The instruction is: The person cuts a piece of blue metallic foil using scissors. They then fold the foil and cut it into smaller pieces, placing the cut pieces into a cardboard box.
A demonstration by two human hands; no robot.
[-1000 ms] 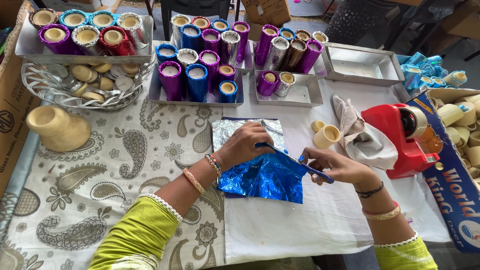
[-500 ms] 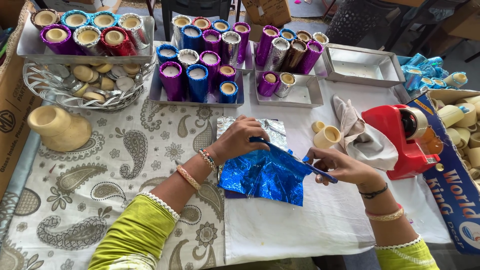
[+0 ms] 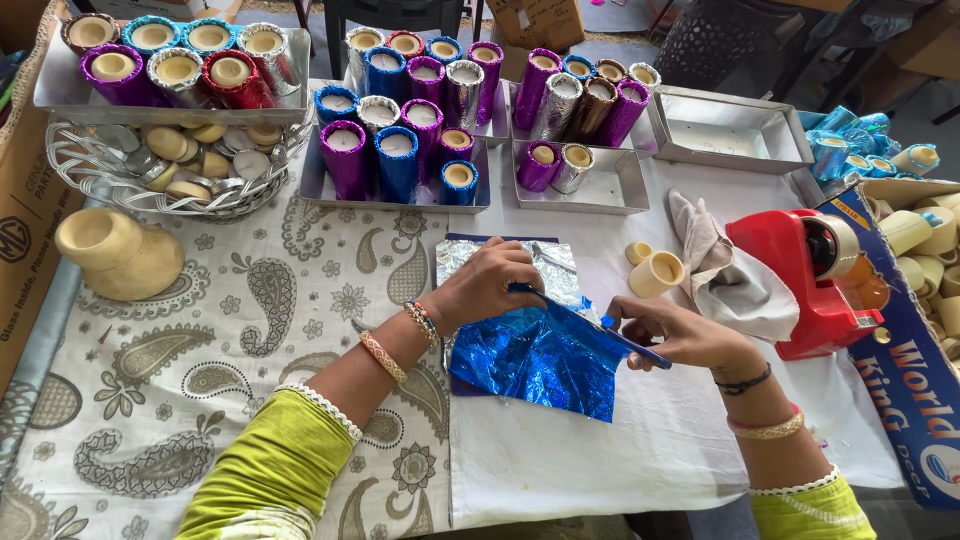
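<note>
In the head view, the left hand (image 3: 487, 285) pinches the far edge of a crinkled sheet of shiny blue foil (image 3: 540, 358), which lies at the centre of the white tablecloth (image 3: 600, 450) over a silver foil sheet (image 3: 460, 262). The right hand (image 3: 672, 335) closes its fingers around a thin blue-handled blade (image 3: 590, 318) laid across the top of the blue foil, its tip near the left fingers. At eleven o'clock, a flat metal tray (image 3: 60, 95) holds short foil-wrapped cylinders in purple, silver, red and teal, and sits on a wire basket (image 3: 100, 190) filled with small round discs. At twelve o'clock, a second metal tray (image 3: 312, 180) holds purple, blue and silver wrapped cylinders standing upright. Just to its right, a smaller tray (image 3: 625, 185) holds one purple and one silver cylinder. At one o'clock, a steel tray (image 3: 730, 135) holds nothing visible. At three o'clock, a red tape dispenser (image 3: 790, 290) stands beside a cardboard box (image 3: 900, 380) of bare cream cylinders.
</note>
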